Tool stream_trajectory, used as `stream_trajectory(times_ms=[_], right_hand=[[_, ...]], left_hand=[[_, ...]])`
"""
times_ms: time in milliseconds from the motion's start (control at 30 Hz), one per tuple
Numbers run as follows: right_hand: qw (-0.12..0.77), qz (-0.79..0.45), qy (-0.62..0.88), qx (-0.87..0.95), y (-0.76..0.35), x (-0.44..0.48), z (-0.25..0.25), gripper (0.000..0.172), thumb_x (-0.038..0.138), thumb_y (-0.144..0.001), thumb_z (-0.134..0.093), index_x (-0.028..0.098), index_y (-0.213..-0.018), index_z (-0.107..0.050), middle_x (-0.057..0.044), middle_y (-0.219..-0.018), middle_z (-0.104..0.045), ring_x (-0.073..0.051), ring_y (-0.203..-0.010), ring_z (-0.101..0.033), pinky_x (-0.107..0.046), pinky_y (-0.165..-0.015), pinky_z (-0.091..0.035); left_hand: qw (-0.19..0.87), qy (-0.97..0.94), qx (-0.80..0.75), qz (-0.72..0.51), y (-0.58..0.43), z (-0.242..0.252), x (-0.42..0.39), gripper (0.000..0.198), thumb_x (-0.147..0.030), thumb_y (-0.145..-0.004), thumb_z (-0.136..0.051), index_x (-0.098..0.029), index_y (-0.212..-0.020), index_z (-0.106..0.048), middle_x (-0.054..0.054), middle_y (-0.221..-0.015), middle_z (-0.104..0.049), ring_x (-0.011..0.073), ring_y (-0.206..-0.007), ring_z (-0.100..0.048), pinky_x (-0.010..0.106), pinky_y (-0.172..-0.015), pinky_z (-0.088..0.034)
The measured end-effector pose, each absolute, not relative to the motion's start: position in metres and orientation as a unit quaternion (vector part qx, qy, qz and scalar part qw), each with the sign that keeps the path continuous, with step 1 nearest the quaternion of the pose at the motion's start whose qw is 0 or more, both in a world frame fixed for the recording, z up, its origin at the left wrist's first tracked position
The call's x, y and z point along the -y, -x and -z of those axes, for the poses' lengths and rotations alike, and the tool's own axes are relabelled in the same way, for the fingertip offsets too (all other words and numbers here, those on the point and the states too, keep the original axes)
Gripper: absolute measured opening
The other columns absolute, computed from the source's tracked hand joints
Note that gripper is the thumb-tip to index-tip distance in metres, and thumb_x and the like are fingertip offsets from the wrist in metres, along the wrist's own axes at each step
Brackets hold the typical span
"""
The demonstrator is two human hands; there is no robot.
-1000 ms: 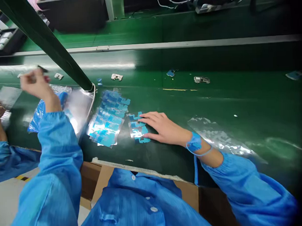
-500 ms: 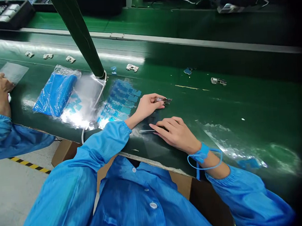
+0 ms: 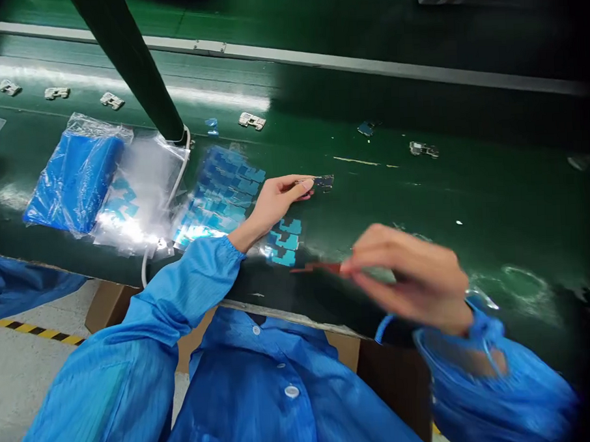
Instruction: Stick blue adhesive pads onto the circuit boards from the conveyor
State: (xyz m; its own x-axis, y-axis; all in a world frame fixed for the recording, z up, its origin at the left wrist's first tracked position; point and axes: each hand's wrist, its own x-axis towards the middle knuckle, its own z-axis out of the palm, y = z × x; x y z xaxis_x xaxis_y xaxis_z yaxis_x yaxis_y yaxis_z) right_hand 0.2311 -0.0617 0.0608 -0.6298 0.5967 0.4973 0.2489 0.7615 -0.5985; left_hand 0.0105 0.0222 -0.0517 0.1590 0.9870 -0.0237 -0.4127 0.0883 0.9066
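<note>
metal bracket point(image 3: 323, 182), pinched in narrow fingers of the left hand point(image 3: 277, 202), 3 o'clock from the blue film sheets point(image 3: 220, 198) on the green conveyor belt point(image 3: 421, 196) (light, stiff, fragile-looking: hold by the edges). right hand point(image 3: 405, 275), blurred, pinches a thin reddish strip point(image 3: 321, 267).

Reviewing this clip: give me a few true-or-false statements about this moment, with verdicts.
The left hand pinches a small metal part: true.
A stack of blue film sheets lies on the green conveyor belt: true.
The right hand lies flat on the belt: false, it is raised, blurred, holding a thin reddish strip.
The blue wrist strap is on the left wrist: false, it is on the right wrist.
</note>
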Motion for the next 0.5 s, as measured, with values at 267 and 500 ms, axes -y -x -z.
stream_trajectory(times_ms=[267,500], right_hand=[[0.492,-0.581,0.421,0.493,-0.215,-0.004,0.014,0.047,0.056,-0.078,-0.102,0.026,-0.092,-0.069,0.001,-0.080,-0.080,-0.018,-0.070,-0.076,-0.034,-0.068,-0.065],[0.515,-0.568,0.433,0.474,-0.216,-0.002,0.025,0.041,0.056,-0.079,-0.102,0.025,-0.089,-0.078,0.002,-0.080,-0.077,-0.013,-0.074,-0.074,-0.027,-0.072,-0.064]], left_hand=[[0.699,-0.294,-0.368,-0.538,-0.001,0.030,-0.010,0.024,-0.022,-0.086,-0.092,-0.016,-0.103,-0.076,0.007,-0.109,-0.087,0.0169,-0.097,-0.083,0.041,-0.109,-0.065],[0.710,-0.310,-0.376,-0.509,-0.005,0.015,-0.005,0.021,-0.013,-0.097,-0.071,-0.021,-0.116,-0.064,0.007,-0.107,-0.088,0.0208,-0.101,-0.086,0.046,-0.112,-0.066]])
